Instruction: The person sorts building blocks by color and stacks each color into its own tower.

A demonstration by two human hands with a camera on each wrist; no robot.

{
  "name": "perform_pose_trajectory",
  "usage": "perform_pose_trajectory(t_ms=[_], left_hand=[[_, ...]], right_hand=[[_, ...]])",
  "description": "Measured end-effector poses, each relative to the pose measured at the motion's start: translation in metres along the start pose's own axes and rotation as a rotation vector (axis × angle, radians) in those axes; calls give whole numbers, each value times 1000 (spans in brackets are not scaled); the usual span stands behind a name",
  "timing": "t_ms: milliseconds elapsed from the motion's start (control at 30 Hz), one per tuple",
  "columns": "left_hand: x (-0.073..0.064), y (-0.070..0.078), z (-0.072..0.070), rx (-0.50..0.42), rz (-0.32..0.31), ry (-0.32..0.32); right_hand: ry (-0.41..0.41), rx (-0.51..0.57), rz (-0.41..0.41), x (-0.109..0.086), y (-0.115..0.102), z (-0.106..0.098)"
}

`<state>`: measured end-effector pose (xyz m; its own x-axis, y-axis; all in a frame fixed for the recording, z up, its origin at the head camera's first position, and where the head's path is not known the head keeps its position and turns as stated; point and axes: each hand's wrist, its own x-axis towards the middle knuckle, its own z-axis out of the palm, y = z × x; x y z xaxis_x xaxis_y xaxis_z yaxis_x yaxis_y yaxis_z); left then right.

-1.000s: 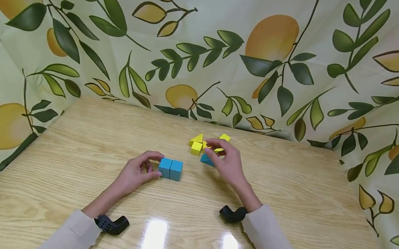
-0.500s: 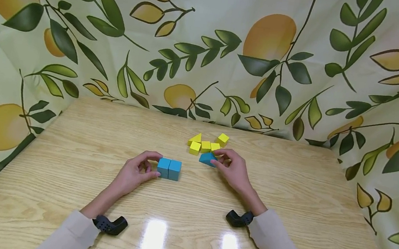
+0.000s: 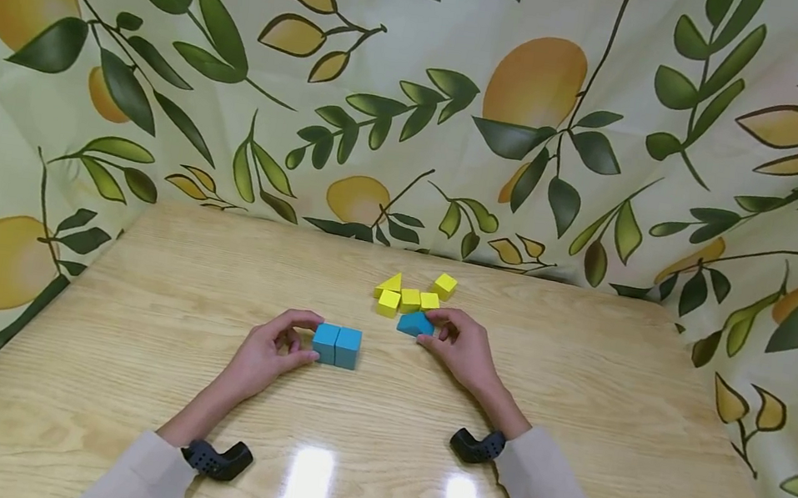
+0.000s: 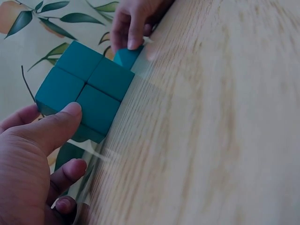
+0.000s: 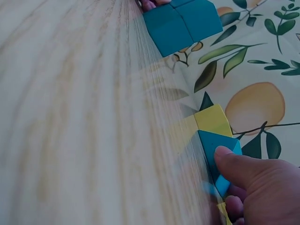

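In the head view my left hand (image 3: 270,354) grips the left side of a stack of blue cubes (image 3: 346,350), thumb in front and index finger behind. The left wrist view shows the stack (image 4: 96,77) two cubes wide and two high, my thumb on its near face. To the right, my right hand (image 3: 467,352) pinches the right end of a blue triangular block (image 3: 413,323) lying on the table. Up close in the right wrist view, the thumb presses the sloping triangular block (image 5: 208,140), and a yellow cube (image 5: 213,119) shows beyond it.
Just behind the blue triangular block lie several yellow cubes (image 3: 387,304) and a yellow triangular block (image 3: 390,284). Another yellow cube (image 3: 444,286) sits a little farther back. The wooden table (image 3: 216,259) ends at a leaf-and-fruit patterned cloth (image 3: 412,32).
My right hand has come down from over the yellow blocks to the right end of the blue triangular block and now pinches it. The left hand stays on the cube stack.
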<state>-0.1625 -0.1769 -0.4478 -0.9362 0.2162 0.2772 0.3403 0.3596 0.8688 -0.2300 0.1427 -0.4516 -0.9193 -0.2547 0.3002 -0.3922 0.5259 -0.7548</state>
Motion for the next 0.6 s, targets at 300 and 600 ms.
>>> perform_pose_trajectory(t_ms=[300, 600], left_hand=[[-3, 8, -1, -6, 16, 18], [-4, 33, -2, 7, 3, 1]], right_hand=[[16, -20, -24, -1, 0, 3], [44, 15, 0, -3, 1, 2]])
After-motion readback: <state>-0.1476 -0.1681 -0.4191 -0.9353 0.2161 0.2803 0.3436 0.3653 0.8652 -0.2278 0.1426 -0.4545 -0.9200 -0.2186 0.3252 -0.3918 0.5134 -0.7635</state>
